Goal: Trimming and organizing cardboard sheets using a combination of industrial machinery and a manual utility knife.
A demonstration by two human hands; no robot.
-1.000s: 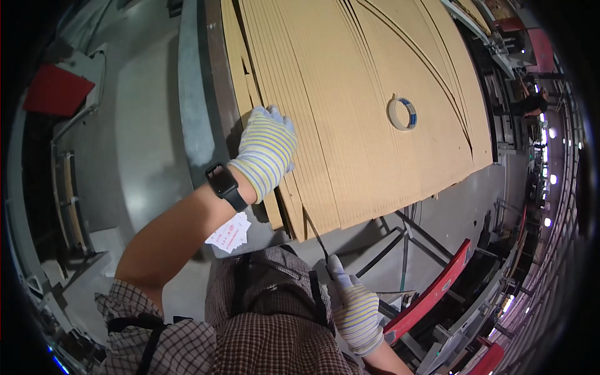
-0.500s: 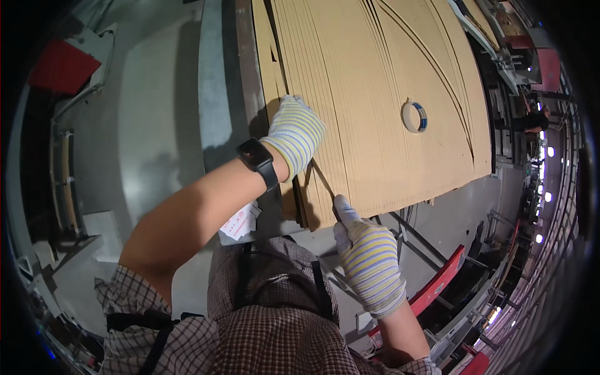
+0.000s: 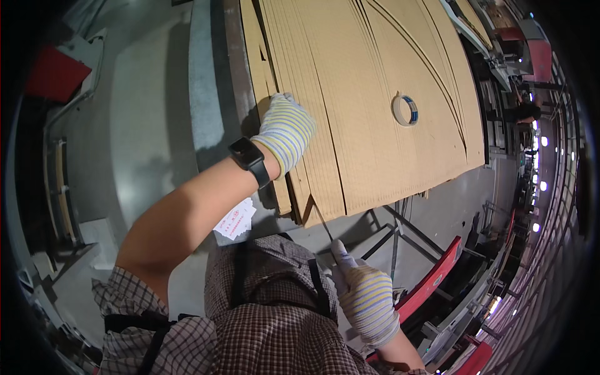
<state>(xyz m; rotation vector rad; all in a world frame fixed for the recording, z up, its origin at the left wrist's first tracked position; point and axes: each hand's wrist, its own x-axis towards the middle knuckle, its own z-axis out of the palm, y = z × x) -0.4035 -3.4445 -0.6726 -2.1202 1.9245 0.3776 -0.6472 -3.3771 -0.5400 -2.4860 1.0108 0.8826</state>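
A stack of brown corrugated cardboard sheets (image 3: 369, 150) covers the table in front of me. My left hand (image 3: 287, 133), in a striped knit glove, is closed over the left edge of the top cardboard; its fingertips are partly hidden. My right hand (image 3: 369, 297), gloved alike, is closed with the thumb stretched along a long, thin, blade-like tool (image 3: 324, 222). Its far end reaches the near edge of the cardboard, beside a dark notch or shadow. The grip inside the hand is hidden. A dark slit runs through the cardboard to its near edge.
A roll of tape (image 3: 405, 110) lies on the cardboard to the right. White printed papers (image 3: 236, 221) lie at the table's near left corner. Dark metal frame bars (image 3: 395, 247) and a red panel (image 3: 431, 281) stand at lower right. Another person (image 3: 526, 112) is far right.
My right hand has drawn the thin tool back toward me, off most of the cardboard. The left hand keeps its place on the cardboard edge. The view has shifted slightly.
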